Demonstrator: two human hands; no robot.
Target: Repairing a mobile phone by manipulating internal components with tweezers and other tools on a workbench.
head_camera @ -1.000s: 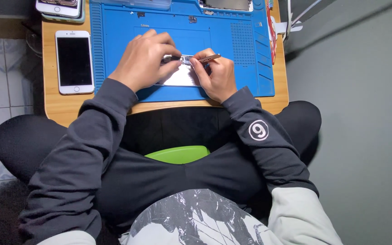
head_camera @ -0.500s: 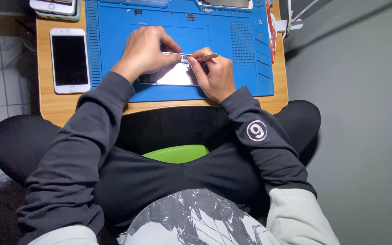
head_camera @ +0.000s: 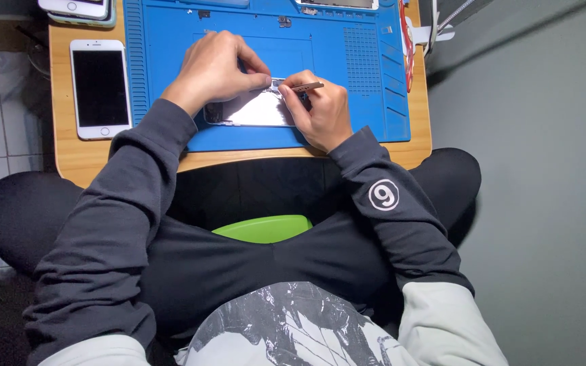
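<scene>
over the last second the left hand (head_camera: 217,66) has slid up the opened phone (head_camera: 251,108) on the blue mat (head_camera: 347,68), pinning it; the right hand (head_camera: 320,112) keeps gripping the tweezers (head_camera: 304,87) at its top edge, so the work continues

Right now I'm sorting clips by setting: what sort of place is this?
Probably a small phone-repair bench: a blue repair mat covers a low wooden table, a white smartphone lies beside it, and both hands work on an opened phone.

Both hands, left (head_camera: 215,68) and right (head_camera: 321,112), meet, fingers pinched.
</scene>
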